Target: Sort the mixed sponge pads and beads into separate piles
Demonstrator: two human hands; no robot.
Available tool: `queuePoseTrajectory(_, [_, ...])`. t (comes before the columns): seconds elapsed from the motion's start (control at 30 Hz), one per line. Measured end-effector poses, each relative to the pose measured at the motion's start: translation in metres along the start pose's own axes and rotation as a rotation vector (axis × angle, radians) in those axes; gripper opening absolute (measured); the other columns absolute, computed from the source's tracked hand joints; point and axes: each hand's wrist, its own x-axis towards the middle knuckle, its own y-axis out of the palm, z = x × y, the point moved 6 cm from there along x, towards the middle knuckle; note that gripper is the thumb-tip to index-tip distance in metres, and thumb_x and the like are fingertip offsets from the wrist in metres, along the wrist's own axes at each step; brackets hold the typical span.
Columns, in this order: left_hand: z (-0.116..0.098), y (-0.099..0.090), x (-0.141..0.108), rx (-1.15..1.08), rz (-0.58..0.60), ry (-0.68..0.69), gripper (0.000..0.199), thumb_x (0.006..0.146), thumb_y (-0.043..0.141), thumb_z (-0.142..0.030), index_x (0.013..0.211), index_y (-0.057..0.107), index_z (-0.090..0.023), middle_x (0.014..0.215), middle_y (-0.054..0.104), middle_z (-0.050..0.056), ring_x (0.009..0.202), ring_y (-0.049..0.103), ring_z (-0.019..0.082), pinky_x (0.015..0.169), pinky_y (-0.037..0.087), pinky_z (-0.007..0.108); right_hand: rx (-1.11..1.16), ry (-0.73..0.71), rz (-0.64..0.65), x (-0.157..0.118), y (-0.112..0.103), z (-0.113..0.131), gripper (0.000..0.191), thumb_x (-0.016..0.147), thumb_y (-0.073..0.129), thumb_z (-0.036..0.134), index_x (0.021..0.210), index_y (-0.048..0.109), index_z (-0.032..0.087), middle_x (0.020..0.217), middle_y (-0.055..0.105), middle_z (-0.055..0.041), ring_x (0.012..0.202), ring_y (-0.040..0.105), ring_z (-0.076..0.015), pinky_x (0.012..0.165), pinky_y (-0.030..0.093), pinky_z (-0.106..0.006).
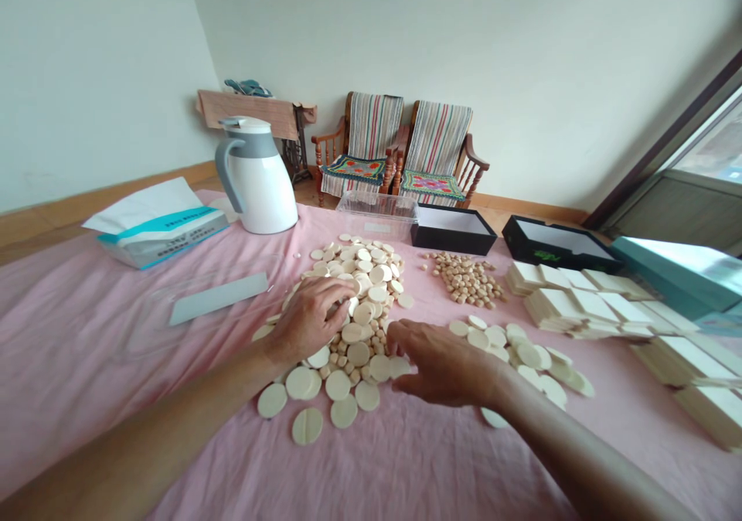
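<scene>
On pink cloth (86,397), 2 hands (307,320) (446,362), flat pale discs (338,385)

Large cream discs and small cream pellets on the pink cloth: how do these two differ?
The large discs are broad and flat, while the small pellets are much narrower and look thicker. The discs lie in a wide, loose spread under the left hand; the pellets form a tighter, untouched pile. Both are pale cream and lie on the pink cloth.

Before me on the cloth (86,335), the discs (365,289) heap in the middle, the jug (258,185) stands at the far edge, and the square stacks (585,304) line the right side.
</scene>
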Motion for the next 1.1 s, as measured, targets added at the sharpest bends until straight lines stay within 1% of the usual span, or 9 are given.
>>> queuePoseTrajectory(0.13, [0.001,0.001,0.000,-0.001,0.004,0.001,0.018,0.088,0.052,-0.016,0.099,0.065,-0.021,0.104,0.071,0.004,0.101,0.064,0.020,0.091,0.047,0.038,-0.013,0.003,-0.069,0.000,-0.001,0.001,0.025,0.074,0.061,0.013,0.097,0.055,0.018,0.098,0.063,-0.0070,0.087,0.060,-0.0195,0.072,0.043,-0.031])
queuePoseTrajectory(0.27, [0.002,0.001,0.000,0.002,0.003,-0.005,0.019,0.086,0.053,-0.015,0.099,0.065,-0.021,0.103,0.071,0.004,0.101,0.064,0.021,0.091,0.047,0.038,-0.009,-0.024,-0.126,-0.013,-0.023,-0.017,0.029,0.073,0.058,0.009,0.100,0.059,0.020,0.095,0.063,-0.0044,0.082,0.059,-0.0164,0.073,0.044,-0.029])
queuePoseTrajectory(0.4, [0.003,0.002,0.000,-0.002,0.008,-0.006,0.018,0.087,0.053,-0.015,0.099,0.065,-0.021,0.104,0.071,0.004,0.101,0.064,0.021,0.092,0.047,0.038,-0.091,0.028,-0.067,-0.038,-0.042,-0.048,0.031,0.069,0.060,0.005,0.095,0.063,0.021,0.096,0.064,-0.0054,0.091,0.059,-0.0201,0.080,0.045,-0.034])
queuePoseTrajectory(0.5, [0.002,0.003,-0.001,0.003,0.009,0.001,0.017,0.087,0.052,-0.016,0.099,0.065,-0.021,0.104,0.071,0.004,0.101,0.064,0.021,0.091,0.046,0.038,-0.114,0.066,-0.021,-0.048,-0.045,-0.058,0.032,0.069,0.064,0.006,0.097,0.064,0.021,0.098,0.065,-0.0062,0.096,0.059,-0.0226,0.084,0.045,-0.037])
queuePoseTrajectory(0.67, [0.002,0.002,-0.001,0.000,0.005,-0.002,0.017,0.088,0.052,-0.016,0.098,0.065,-0.020,0.104,0.071,0.005,0.100,0.064,0.021,0.090,0.047,0.038,0.019,0.090,-0.158,-0.031,-0.026,-0.033,0.017,0.079,0.061,0.014,0.095,0.063,0.020,0.093,0.066,-0.0050,0.083,0.060,-0.0179,0.076,0.046,-0.033])
queuePoseTrajectory(0.77, [0.002,0.000,-0.001,-0.009,0.002,0.001,0.017,0.087,0.053,-0.015,0.098,0.065,-0.020,0.104,0.071,0.005,0.100,0.064,0.021,0.089,0.047,0.038,0.003,0.044,-0.241,-0.019,-0.003,-0.013,0.021,0.079,0.062,0.016,0.100,0.059,0.018,0.100,0.063,-0.0082,0.091,0.059,-0.0201,0.079,0.046,-0.035])
queuePoseTrajectory(0.87, [0.001,0.000,-0.001,-0.010,0.005,-0.001,0.018,0.087,0.052,-0.016,0.099,0.065,-0.021,0.104,0.071,0.005,0.101,0.064,0.021,0.090,0.047,0.038,-0.025,0.017,-0.284,-0.016,0.011,-0.004,0.022,0.080,0.059,0.013,0.101,0.056,0.017,0.101,0.059,-0.0095,0.097,0.055,-0.0224,0.081,0.045,-0.036])
queuePoseTrajectory(0.97, [0.001,0.000,0.000,-0.011,0.002,-0.004,0.018,0.088,0.052,-0.016,0.099,0.065,-0.021,0.103,0.071,0.005,0.101,0.064,0.021,0.091,0.047,0.038,-0.017,-0.010,-0.295,-0.017,0.015,0.000,0.023,0.079,0.056,0.011,0.101,0.054,0.017,0.099,0.059,-0.0089,0.096,0.053,-0.0225,0.080,0.045,-0.036])
queuePoseTrajectory(1.1, [0.000,0.000,0.000,-0.014,-0.004,-0.002,0.019,0.087,0.052,-0.017,0.099,0.066,-0.021,0.102,0.071,0.005,0.100,0.065,0.021,0.091,0.048,0.037,-0.003,-0.037,-0.296,-0.017,0.016,0.003,0.020,0.081,0.058,0.016,0.100,0.053,0.016,0.099,0.058,-0.0100,0.095,0.052,-0.0232,0.078,0.045,-0.036])
